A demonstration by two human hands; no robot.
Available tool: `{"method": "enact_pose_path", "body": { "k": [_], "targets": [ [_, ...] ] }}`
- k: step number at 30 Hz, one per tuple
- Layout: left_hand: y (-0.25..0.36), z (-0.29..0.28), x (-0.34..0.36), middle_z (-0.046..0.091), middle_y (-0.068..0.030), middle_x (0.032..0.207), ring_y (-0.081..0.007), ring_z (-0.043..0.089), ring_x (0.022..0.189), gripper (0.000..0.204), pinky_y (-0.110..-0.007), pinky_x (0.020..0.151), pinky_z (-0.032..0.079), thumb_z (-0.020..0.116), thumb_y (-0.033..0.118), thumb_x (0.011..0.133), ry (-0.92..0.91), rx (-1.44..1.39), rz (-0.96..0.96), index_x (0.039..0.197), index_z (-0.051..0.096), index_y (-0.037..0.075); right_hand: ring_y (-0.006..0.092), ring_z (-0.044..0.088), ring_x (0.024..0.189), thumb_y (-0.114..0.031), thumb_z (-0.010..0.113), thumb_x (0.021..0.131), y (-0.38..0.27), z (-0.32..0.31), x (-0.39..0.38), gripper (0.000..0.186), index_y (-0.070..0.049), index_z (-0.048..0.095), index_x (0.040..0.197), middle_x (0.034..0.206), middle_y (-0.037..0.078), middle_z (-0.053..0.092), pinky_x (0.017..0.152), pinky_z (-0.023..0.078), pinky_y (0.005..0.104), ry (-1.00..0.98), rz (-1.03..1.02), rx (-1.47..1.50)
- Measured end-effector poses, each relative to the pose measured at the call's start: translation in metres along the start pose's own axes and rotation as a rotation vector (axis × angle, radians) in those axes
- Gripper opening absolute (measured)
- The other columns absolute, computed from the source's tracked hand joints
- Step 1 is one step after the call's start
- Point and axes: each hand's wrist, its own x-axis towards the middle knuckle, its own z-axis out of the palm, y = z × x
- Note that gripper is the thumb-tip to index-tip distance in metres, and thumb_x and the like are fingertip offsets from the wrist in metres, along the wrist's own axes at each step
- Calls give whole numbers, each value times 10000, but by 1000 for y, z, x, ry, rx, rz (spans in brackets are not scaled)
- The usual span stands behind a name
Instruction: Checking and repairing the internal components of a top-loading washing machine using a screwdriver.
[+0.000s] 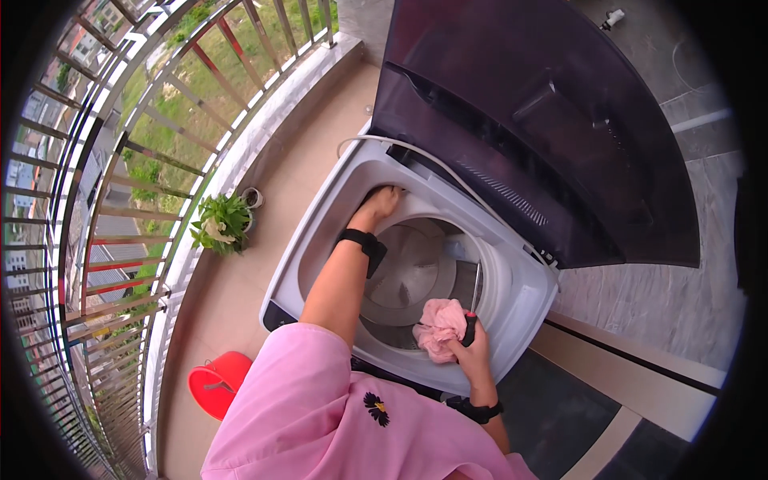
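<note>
My left hand (382, 200) reaches into the back-left inner corner of the open top-loading washing machine (520, 312), fingers curled and partly hidden against the rim; what they grip, if anything, I cannot make out. My right hand (474, 352) holds a crumpled pink cloth (438, 324) and a black object with a red tip (470, 326) over the front right of the drum opening. The metal drum (400, 264) shows beneath. The dark lid (536, 112) stands raised at the back, and a pale cord (432, 160) runs along its hinge.
A curved metal balcony railing (184, 80) runs along my left. A potted leafy plant (216, 220) and a red bucket (204, 380) sit on the tiled floor. A grey marble-look surface (632, 320) and a dark framed panel (560, 412) lie to the right.
</note>
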Motion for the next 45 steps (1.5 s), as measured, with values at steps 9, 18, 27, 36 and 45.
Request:
{"method": "enact_pose_path", "body": {
  "k": [9,18,27,36,45],
  "targets": [
    [-19,5,8,646,-190,976,-273,610,1050,334,-325,956,462,419,112,932,-2,477,69,1180,584,-38,245,651,961,-101,737,699,19,-7,-23,536,23,565,1192,1034,162,668,860,500,347,91,11,36],
    [36,-15,1,527,-88,1363,-236,482,1281,401,-304,1095,364,374,183,987,-486,10,-162,1353,503,83,199,629,993,-98,710,716,13,-9,-22,541,37,554,1217,1072,133,662,880,489,324,75,35,79],
    [30,-7,2,484,-61,1423,-221,424,1339,431,-308,1134,314,344,247,1007,-316,-775,-500,1395,472,109,210,622,1014,-106,724,704,17,-12,-22,576,37,548,1233,1104,136,651,904,479,328,60,27,89],
    [2,-2,7,408,-38,1499,-191,344,1398,535,-314,1179,227,295,396,1023,-192,-965,-521,1466,389,111,205,625,1007,-99,739,714,13,-12,-20,561,33,554,1227,1091,134,657,904,481,333,68,11,90],
    [17,-1,12,410,-38,1498,-191,351,1390,552,-296,1172,227,297,421,1021,-114,-1192,-623,1465,390,108,194,630,986,-95,756,713,19,-12,-20,549,36,561,1210,1060,123,665,894,485,325,77,6,90]
  ]
}}
